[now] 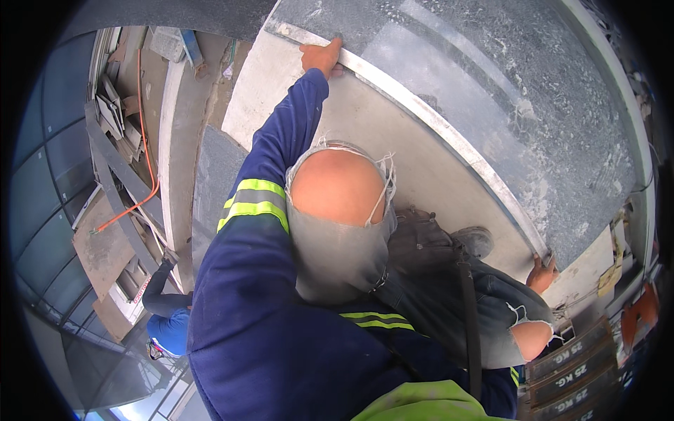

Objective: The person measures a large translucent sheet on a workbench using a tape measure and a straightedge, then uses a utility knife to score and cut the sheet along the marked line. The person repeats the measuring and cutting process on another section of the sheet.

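Observation:
A long, pale straight bar [435, 130], like a straightedge, lies slantwise along the edge of a grey, dusty board [583, 133]. Its far-left end is gripped by my left hand [323, 57], fingers closed over it. At the near-right end, my right hand [542, 274] holds the bar with its fingers at the tip; much of that hand is hidden behind the end of the bar and my leg. A pale, smooth surface [365, 116] spreads below the bar, under my bent knee [337, 186] in torn grey jeans.
To the left, an orange cable [144, 133] runs past board offcuts [116, 105] and a long pale ledge [168, 126]. Another person in a blue top [168, 330] crouches at the lower left. Stacked brown packages [572, 375] stand at the lower right. A dark bag [421, 242] hangs by my leg.

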